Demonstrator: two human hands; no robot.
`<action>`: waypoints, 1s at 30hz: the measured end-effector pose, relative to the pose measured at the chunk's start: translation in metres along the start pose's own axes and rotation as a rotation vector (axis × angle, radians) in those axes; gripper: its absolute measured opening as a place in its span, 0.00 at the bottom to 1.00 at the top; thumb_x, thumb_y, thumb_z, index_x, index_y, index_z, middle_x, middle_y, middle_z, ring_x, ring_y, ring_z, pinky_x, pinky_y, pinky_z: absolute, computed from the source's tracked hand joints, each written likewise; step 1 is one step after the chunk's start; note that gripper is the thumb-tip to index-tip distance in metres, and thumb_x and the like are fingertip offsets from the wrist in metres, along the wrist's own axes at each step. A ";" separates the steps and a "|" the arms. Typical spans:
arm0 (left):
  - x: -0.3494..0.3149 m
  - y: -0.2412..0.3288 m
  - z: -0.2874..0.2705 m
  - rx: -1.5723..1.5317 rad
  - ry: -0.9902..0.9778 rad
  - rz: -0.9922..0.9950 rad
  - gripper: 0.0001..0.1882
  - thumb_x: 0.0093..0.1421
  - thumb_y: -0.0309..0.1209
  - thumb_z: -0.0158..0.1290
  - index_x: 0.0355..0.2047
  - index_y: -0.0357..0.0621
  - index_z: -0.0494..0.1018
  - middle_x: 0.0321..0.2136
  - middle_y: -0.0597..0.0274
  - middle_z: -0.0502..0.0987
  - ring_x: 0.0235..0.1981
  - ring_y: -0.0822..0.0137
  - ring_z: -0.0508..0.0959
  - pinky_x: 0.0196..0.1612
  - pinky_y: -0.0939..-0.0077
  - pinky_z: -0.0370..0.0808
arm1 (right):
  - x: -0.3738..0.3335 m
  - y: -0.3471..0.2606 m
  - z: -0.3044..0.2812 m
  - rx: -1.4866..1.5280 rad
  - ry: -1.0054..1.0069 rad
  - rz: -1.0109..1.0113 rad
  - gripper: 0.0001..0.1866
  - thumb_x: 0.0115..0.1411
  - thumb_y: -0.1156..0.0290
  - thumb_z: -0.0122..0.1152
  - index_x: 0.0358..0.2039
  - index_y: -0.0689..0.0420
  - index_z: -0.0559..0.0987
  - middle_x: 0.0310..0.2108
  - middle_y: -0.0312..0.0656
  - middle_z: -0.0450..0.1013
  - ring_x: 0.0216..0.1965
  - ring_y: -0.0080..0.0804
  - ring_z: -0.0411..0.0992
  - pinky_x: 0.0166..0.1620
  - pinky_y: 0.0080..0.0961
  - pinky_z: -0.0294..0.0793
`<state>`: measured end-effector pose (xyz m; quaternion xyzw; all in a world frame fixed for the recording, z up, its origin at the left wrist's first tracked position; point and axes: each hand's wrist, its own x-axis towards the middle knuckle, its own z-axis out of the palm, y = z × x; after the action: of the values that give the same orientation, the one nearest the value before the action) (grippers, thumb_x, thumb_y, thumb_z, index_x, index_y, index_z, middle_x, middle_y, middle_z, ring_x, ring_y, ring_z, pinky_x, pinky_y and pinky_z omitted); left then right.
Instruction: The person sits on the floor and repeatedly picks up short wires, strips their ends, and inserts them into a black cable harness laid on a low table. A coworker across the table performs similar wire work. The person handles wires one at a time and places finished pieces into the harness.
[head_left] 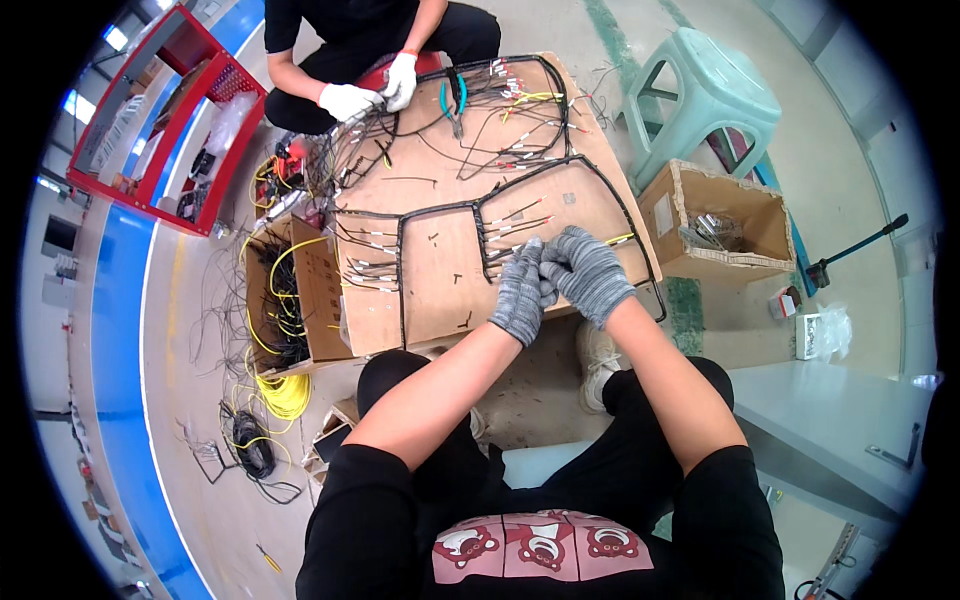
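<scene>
Both my hands wear grey knitted gloves and meet over the near edge of a brown wooden board (pixel 440 300). My left hand (pixel 520 295) is closed, fingertips pressed together beside the labelled wire ends. My right hand (pixel 585 275) is closed too, its fingers bent in against the left one; what they pinch is hidden or too thin to make out. Across the board lies a black taped wire harness (pixel 402 262), its branches ending in thin wires with white labels. A yellow wire end (pixel 620 239) shows just beyond my right hand.
Opposite me a person in white gloves (pixel 400 82) handles dark wires near teal-handled pliers (pixel 458 110). Left of the board stands a carton (pixel 318 290) of black cables, with a yellow wire coil (pixel 287 396) below. A green stool (pixel 700 90) and another carton (pixel 740 262) stand right.
</scene>
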<state>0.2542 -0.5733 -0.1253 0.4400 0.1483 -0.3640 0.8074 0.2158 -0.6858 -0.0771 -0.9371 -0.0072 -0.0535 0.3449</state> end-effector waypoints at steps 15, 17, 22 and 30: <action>0.060 0.034 -0.027 1.660 -0.040 0.725 0.13 0.61 0.38 0.44 0.38 0.45 0.74 0.32 0.49 0.76 0.34 0.51 0.76 0.38 0.61 0.72 | 0.038 0.074 -0.044 0.731 0.160 0.440 0.03 0.55 0.77 0.54 0.31 0.62 0.71 0.28 0.43 0.74 0.27 0.27 0.74 0.29 0.22 0.74; 0.063 0.026 -0.024 1.825 -0.081 0.707 0.14 0.62 0.38 0.41 0.39 0.46 0.72 0.31 0.51 0.77 0.32 0.53 0.76 0.36 0.59 0.72 | 0.039 0.086 -0.036 0.528 0.170 0.350 0.04 0.55 0.76 0.55 0.31 0.62 0.73 0.29 0.45 0.75 0.28 0.31 0.74 0.31 0.25 0.74; 0.067 0.026 -0.016 2.053 -0.146 0.593 0.13 0.62 0.38 0.38 0.37 0.46 0.70 0.28 0.54 0.77 0.31 0.54 0.77 0.34 0.58 0.72 | 0.039 0.099 -0.016 0.235 0.115 0.102 0.07 0.52 0.76 0.55 0.32 0.59 0.78 0.31 0.47 0.74 0.32 0.43 0.72 0.40 0.30 0.71; 0.057 0.030 -0.027 1.872 -0.050 0.703 0.12 0.61 0.39 0.42 0.34 0.45 0.71 0.27 0.52 0.76 0.29 0.53 0.76 0.34 0.60 0.72 | 0.039 0.081 0.003 0.081 0.063 0.170 0.04 0.53 0.75 0.55 0.30 0.58 0.77 0.31 0.48 0.74 0.33 0.44 0.72 0.38 0.32 0.71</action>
<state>0.3170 -0.5668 -0.1543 0.9097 -0.3539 -0.0838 0.2006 0.2586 -0.7469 -0.1274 -0.9175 0.0810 -0.0535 0.3858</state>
